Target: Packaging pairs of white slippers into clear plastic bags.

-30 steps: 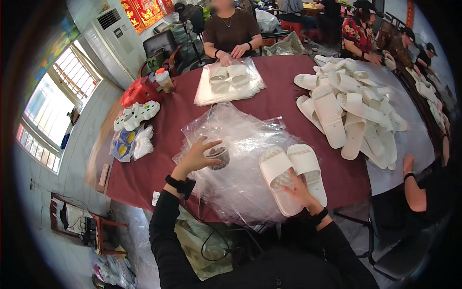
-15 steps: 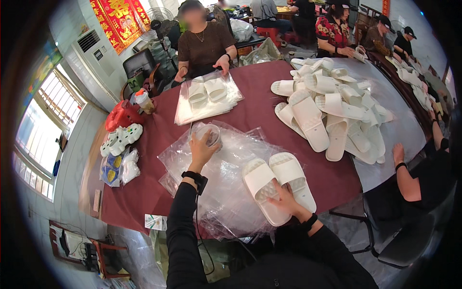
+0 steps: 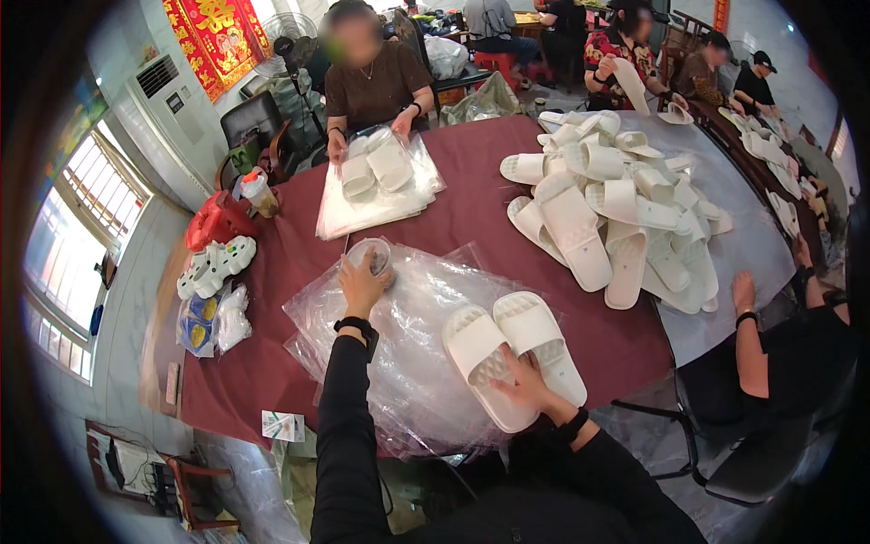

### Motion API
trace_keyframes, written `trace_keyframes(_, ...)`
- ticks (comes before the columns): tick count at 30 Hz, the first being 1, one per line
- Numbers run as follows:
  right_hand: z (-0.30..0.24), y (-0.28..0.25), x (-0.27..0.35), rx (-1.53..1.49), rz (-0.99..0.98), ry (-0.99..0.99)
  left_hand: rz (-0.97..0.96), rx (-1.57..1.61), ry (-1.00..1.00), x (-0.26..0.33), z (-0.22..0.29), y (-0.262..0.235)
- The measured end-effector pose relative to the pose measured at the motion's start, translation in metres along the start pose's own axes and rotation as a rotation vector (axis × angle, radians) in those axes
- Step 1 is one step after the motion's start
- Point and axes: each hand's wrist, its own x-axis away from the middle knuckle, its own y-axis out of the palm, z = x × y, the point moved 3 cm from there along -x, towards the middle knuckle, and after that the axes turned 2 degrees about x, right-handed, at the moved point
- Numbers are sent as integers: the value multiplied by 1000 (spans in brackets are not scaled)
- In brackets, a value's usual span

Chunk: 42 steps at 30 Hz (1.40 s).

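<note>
My left hand (image 3: pixel 362 286) has its fingers curled on a small clear round tub (image 3: pixel 381 251) at the far left of the plastic bags. Those flat clear bags (image 3: pixel 399 349) lie in an overlapping, wrinkled stack on the maroon tablecloth. My right hand (image 3: pixel 526 379) grips a pair of white slide slippers (image 3: pixel 528 322), held side by side over the right part of the bags. Its thumb rests on the left slipper's footbed, while the other fingers are partly hidden between the two. To the right stands a large heap of white slippers (image 3: pixel 625 195).
Across the table a co-worker (image 3: pixel 376 91) handles white slippers on a stack of clear bags (image 3: pixel 362 216). White clogs (image 3: pixel 216 265), a red bag (image 3: pixel 220 220) and a drink cup (image 3: pixel 259 192) sit at left. A black chair (image 3: pixel 752 458) and another person's arm (image 3: pixel 751 349) are at right.
My left hand and the tub have shifted slightly left. My right hand keeps its grip on the slippers. Across the table, the co-worker's slippers are now tilted; a person at back right has raised a slipper.
</note>
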Motion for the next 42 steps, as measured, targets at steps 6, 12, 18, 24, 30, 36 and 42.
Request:
trace_keyframes(6,-8,-4,-5,6,-109,86,16,-53,5,25,26,-25)
trace_keyframes(12,-4,-8,-6,44,-140,77,-341,-37,337,135,59,-49)
trace_keyframes(18,-10,-7,-15,239,-62,124,-503,-159,449,269,69,-72)
trace_keyframes(24,-2,-33,-4,-244,-24,123,-422,-107,396,318,54,-41)
trace_keyframes(30,-37,-100,62,-776,-269,323,-334,-40,504,329,73,-44)
trace_keyframes(36,-47,-115,122,-642,-800,237,-385,-34,558,330,72,-36)
trace_keyframes(42,-67,-121,125,-583,-951,230,-373,-15,554,324,66,-33)
